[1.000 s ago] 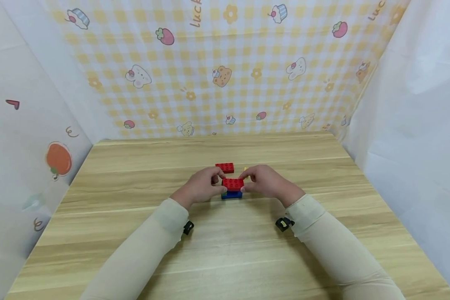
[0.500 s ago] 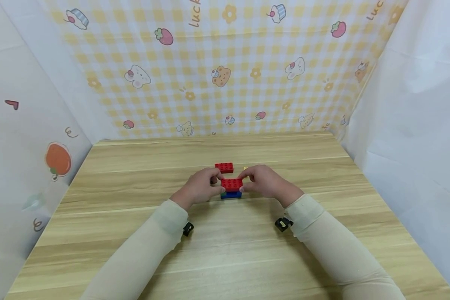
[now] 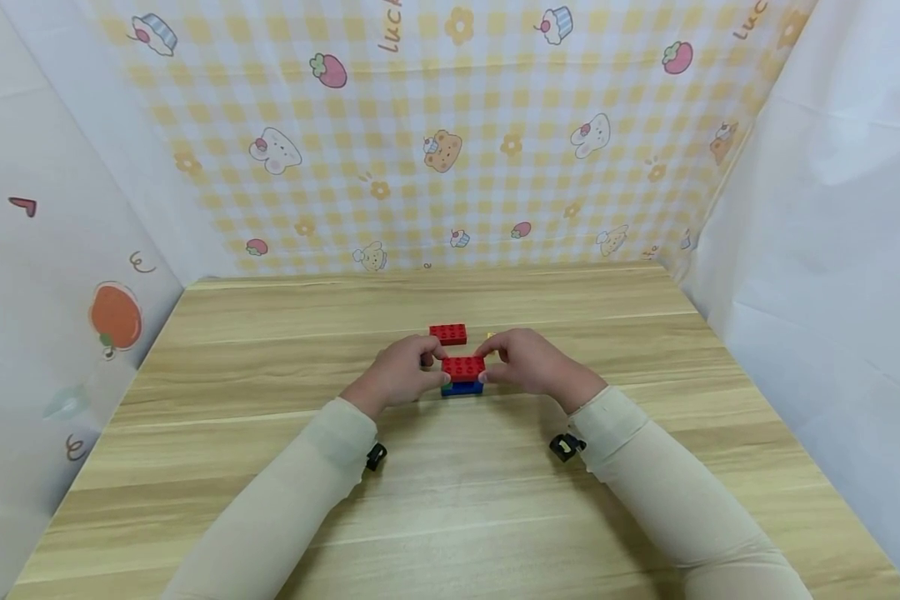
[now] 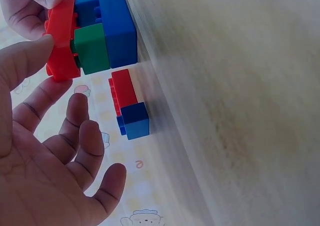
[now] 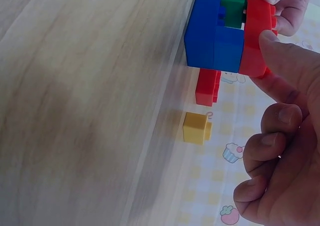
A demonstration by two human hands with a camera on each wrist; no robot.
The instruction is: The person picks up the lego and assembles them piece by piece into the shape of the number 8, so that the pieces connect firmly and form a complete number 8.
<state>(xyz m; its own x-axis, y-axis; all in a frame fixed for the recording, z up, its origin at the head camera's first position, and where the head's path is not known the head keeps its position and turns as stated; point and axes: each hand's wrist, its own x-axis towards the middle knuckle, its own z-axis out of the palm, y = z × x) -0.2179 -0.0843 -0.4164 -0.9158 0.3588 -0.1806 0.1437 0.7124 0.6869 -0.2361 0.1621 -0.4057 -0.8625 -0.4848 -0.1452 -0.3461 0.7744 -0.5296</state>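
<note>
A red building brick (image 3: 462, 368) tops a small stack, pinched at its left end by my left hand (image 3: 403, 373) and at its right end by my right hand (image 3: 531, 363). Beneath it, a green brick (image 4: 91, 48) stands on the left and a small blue brick (image 5: 229, 48) on the right. Both sit on a long blue brick (image 4: 118, 28) on the table. Studs show in a narrow gap between the green brick and the red one, while the small blue brick's side looks close against the red. The other fingers of both hands are bent, holding nothing.
Behind the stack on the wooden table (image 3: 450, 500) lies another red brick (image 3: 448, 334). A small blue brick (image 4: 135, 120) is at its left and a yellow brick (image 5: 195, 128) at its right. A checked cloth (image 3: 330, 158) hangs behind.
</note>
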